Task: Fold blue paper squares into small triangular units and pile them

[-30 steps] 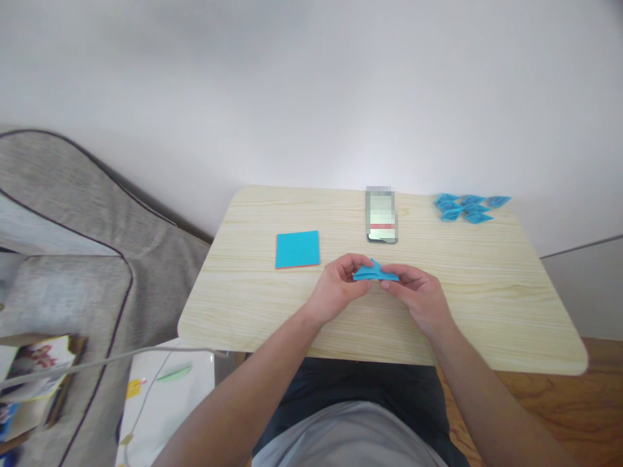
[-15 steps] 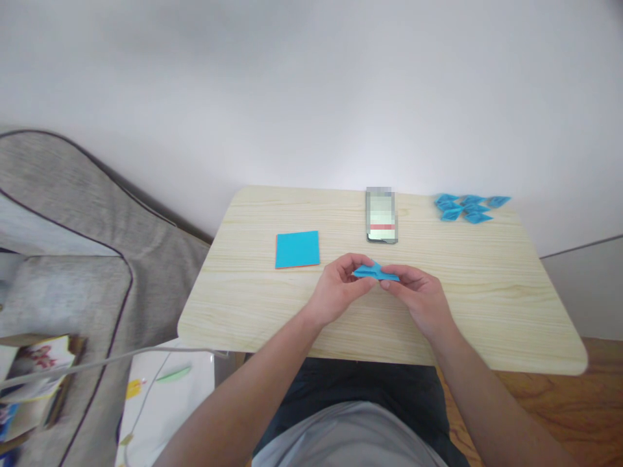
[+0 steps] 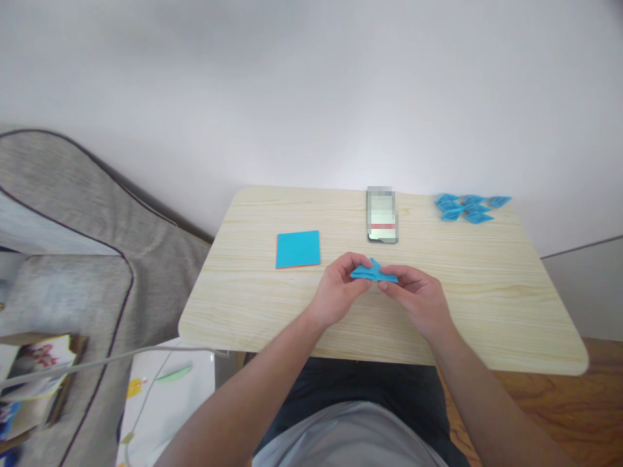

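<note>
A partly folded piece of blue origami paper point(image 3: 374, 272) is held just over the near middle of the table, a small peak at its top. My left hand point(image 3: 339, 288) pinches its left end between thumb and fingers. At its right side, my right hand point(image 3: 419, 297) grips the paper the same way, thumb below and fingers on top. To the left lies a stack of square paper point(image 3: 298, 249), blue on top with an orange edge showing. Several folded blue paper pieces point(image 3: 464, 207) sit in a cluster at the far right.
A phone point(image 3: 382, 217) with a blurred screen lies beyond my hands on the pale wooden table point(image 3: 243, 285). A white wall rises behind the table. On the left are a grey sofa point(image 3: 156, 279), a white surface with a cable, and a box of items point(image 3: 43, 383).
My fingers have shifted slightly on the blue paper, and its upper peak stands out more. Both hands keep nearly the same place.
</note>
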